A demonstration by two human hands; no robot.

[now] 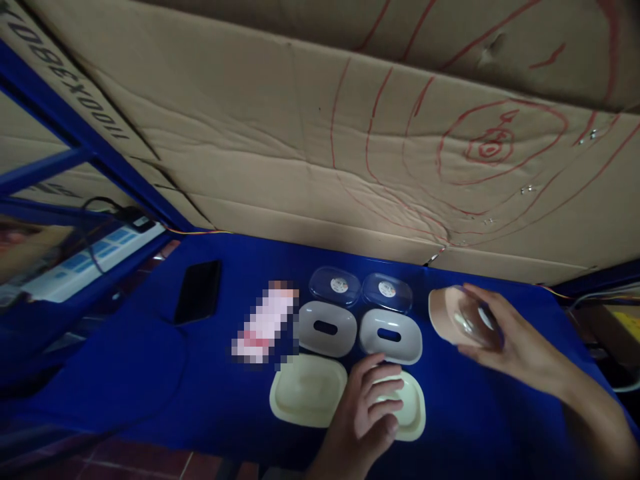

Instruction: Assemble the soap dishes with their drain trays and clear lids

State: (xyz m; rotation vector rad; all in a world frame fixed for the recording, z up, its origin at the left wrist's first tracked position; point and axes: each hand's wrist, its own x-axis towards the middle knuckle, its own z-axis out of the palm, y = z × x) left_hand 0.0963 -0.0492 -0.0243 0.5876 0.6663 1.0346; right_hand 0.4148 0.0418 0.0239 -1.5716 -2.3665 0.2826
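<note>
My right hand (493,330) is closed around a beige rounded box with a shiny transparent lid (443,315), tilted on its side at the right of the blue table. My left hand (370,400) has its fingers apart over the right one of two cream oval trays (413,407); whether it touches the tray I cannot tell. The other cream tray (309,390) lies to its left. Behind them are two pale grey oval pieces with a slot, one left (327,343) and one right (400,350). Two transparent lids with round stickers, left (325,293) and right (403,300), lie farther back.
A black phone (199,292) rests on the blue table (240,413) at the left, with a pixelated pinkish item (265,323) nearer the trays. Cardboard (280,153) with red drawn lines stands behind. A white power strip (100,257) and cables are at the left edge.
</note>
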